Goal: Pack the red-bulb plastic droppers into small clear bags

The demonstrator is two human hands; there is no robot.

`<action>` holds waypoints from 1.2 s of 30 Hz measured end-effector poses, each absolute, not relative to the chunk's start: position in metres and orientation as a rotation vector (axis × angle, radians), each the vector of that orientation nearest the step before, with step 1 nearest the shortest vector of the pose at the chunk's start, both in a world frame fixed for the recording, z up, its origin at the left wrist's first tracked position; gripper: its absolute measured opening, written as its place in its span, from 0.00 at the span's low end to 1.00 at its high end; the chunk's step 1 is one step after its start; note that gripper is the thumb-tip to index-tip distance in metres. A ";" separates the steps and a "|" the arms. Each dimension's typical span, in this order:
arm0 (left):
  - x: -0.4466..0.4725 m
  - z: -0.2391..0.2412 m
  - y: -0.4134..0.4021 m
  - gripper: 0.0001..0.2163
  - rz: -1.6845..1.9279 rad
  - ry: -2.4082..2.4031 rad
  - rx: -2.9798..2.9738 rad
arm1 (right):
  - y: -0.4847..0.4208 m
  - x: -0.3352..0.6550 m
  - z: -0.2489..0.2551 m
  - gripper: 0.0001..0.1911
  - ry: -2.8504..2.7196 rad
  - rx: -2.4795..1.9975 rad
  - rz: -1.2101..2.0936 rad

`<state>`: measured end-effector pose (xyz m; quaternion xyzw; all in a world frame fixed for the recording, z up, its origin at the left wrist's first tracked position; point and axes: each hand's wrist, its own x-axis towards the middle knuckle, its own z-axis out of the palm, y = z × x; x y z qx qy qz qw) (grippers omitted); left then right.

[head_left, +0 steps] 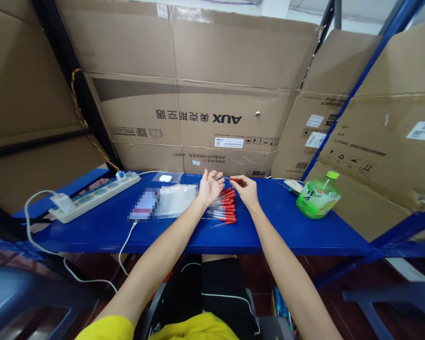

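Yellow shirt point(198, 327) nearest; my right hand point(246, 190) pinches a red-handled tool point(234, 180), probably light, stiff, best gripped by its handle; left hand point(211, 187), fingers loosely apart.

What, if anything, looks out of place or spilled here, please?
The cardboard panel behind the blue table looks odd because its large printing is upside down. Nothing looks spilled: the green bottle is capped, and the red-ended items lie grouped together.
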<state>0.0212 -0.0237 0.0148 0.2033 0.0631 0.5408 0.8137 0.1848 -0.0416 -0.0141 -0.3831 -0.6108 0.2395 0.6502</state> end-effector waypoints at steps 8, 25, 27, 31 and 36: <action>0.012 0.016 -0.022 0.17 1.160 0.008 0.465 | -0.040 0.186 -0.012 0.23 -1.355 -0.836 0.750; 0.013 0.014 -0.022 0.15 1.120 -0.009 0.508 | -0.046 0.184 -0.009 0.23 -1.309 -0.836 0.771; 0.013 0.014 -0.023 0.15 1.122 -0.002 0.505 | -0.046 0.183 -0.009 0.23 -1.310 -0.830 0.776; 0.015 0.017 -0.026 0.15 1.115 0.035 0.487 | -0.047 0.184 -0.008 0.22 -1.323 -0.834 0.772; 0.016 0.020 -0.027 0.15 1.143 0.018 0.459 | -0.049 0.184 -0.005 0.22 -1.319 -0.843 0.754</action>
